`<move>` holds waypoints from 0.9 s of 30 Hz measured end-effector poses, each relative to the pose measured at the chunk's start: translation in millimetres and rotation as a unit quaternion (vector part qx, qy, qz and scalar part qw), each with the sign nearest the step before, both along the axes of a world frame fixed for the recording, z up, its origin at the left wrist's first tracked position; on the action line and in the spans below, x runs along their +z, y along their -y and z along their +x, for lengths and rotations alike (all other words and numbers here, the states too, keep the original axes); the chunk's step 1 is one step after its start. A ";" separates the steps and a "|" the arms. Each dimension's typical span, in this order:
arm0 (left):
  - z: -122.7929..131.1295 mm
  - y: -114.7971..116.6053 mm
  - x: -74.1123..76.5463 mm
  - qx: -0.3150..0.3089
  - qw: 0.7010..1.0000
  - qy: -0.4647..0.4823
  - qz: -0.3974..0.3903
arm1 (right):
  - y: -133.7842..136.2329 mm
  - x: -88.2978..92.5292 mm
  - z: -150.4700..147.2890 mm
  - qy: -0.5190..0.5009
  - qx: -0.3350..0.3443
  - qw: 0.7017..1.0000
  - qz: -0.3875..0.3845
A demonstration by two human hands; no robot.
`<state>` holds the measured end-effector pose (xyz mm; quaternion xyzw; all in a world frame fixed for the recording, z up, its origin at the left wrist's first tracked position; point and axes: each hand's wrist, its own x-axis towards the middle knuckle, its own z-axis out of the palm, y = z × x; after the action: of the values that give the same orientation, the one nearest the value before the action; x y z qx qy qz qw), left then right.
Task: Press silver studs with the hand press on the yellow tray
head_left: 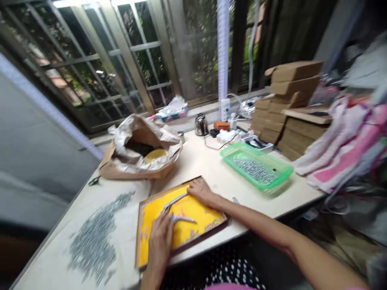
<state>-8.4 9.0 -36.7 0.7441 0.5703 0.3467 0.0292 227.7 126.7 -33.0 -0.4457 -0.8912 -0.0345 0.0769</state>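
Note:
A shallow tray (181,237) with a bright yellow bottom and brown rim lies at the table's front edge. On it rests a silver-grey plier-like tool (167,208) with two long arms spread apart. My left hand (161,233) is over the tray's near left part, fingers curled beside the tool's pivot; what they hold is hidden. My right hand (201,191) is at the tray's far right, fingers bent down near the tip of the tool's upper arm. Whatever is under those fingertips cannot be made out. Small pale pieces (193,233) lie along the tray's edges.
Many small grey metal pieces (96,237) are spread on the table at left. An open brown paper bag (142,153) stands behind the tray. A green plastic basket (256,167) holds similar grey pieces. Cardboard boxes (290,96) are stacked at back right, beside pink cloths (335,149).

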 end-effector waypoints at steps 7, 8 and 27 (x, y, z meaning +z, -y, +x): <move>-54.4 30.5 31.4 0.134 0.983 0.078 -0.101 | 3.1 -10.8 1.3 -0.053 0.034 0.998 -0.006; -53.9 33.3 29.6 0.131 0.983 0.078 -0.106 | 3.6 -11.5 1.8 -0.051 0.033 0.998 0.002; -134.6 -8.1 47.3 0.255 0.956 -0.063 -0.129 | -0.1 -21.5 13.0 -0.175 0.102 0.977 -0.061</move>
<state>-143.0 17.1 10.6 0.5840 0.7818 0.2185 -0.0007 240.8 126.8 -54.6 -0.3558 -0.9049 0.1068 0.2078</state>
